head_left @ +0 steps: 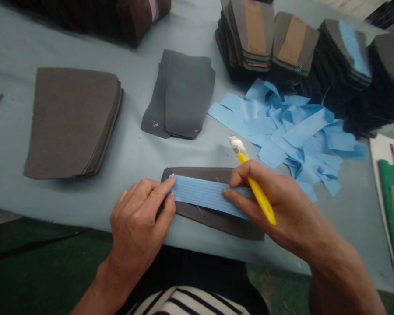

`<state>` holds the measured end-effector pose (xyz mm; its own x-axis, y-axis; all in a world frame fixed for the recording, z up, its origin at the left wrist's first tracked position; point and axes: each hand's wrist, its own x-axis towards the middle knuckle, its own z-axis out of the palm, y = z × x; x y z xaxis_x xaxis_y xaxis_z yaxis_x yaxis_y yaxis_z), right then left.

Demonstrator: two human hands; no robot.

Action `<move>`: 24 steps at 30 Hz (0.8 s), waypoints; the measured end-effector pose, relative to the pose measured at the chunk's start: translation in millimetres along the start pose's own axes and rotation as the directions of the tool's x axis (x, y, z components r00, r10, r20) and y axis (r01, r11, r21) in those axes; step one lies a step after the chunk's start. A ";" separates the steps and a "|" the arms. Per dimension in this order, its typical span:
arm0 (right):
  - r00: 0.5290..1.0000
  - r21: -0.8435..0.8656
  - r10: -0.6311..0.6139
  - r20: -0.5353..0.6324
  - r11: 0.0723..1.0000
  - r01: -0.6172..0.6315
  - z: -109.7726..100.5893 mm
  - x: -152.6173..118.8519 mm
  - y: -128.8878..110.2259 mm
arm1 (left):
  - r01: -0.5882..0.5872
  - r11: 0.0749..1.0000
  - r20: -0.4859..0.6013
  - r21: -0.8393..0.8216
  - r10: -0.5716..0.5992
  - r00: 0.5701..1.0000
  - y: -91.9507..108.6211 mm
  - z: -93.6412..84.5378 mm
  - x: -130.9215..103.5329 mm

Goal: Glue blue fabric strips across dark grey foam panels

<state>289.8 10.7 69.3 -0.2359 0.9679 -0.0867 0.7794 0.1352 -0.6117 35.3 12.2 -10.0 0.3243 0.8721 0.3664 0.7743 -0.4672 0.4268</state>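
A light blue fabric strip with fine lines along it lies lengthwise on a dark grey-brown fabric piece near the table's front edge. At the strip's left end, my left hand is closed, thumb and forefinger pinching the strip at the piece's edge. My right hand is closed around a slim yellow stick-like tool with a whitish tip pointing up and away. The thumb and fingers of that hand also touch the right part of the strip. Its right end is hidden under the hand.
A pile of loose blue strips lies behind my right hand. To the left sits a brown fabric stack; grey pieces lie mid-table. Banded dark stacks stand at the back right, a dark bundle back left, a green item far right.
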 end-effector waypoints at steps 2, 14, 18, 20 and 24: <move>0.999 -0.031 0.028 -0.017 0.999 -0.029 -8.8 -12.2 13.3 | 0.000 1.000 0.005 -0.003 0.000 1.000 -0.5 -0.4 0.2; 0.974 0.142 0.097 -0.206 0.987 -0.069 -12.9 -39.1 33.8 | -0.034 0.999 0.017 0.026 0.034 0.999 -4.3 -3.8 3.8; 0.962 0.154 0.039 -0.271 0.988 0.004 -33.1 -27.3 16.8 | -0.025 0.998 0.003 0.063 0.025 1.000 -4.2 -4.0 5.6; 0.969 0.091 0.001 -0.247 0.996 0.023 -42.8 -18.9 7.3 | -0.020 0.997 -0.009 0.074 0.020 1.000 -4.1 -2.9 6.4; 0.966 -0.040 -0.046 -0.256 0.998 0.037 -50.8 -11.4 -1.7 | -0.023 0.996 -0.010 0.081 0.024 1.000 -3.0 -0.8 8.0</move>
<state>320.7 10.2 111.3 -0.1155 0.9826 0.1457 0.7928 0.1795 -0.5824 35.1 20.4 -7.7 0.3374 0.8591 0.3848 0.8079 -0.4741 0.3501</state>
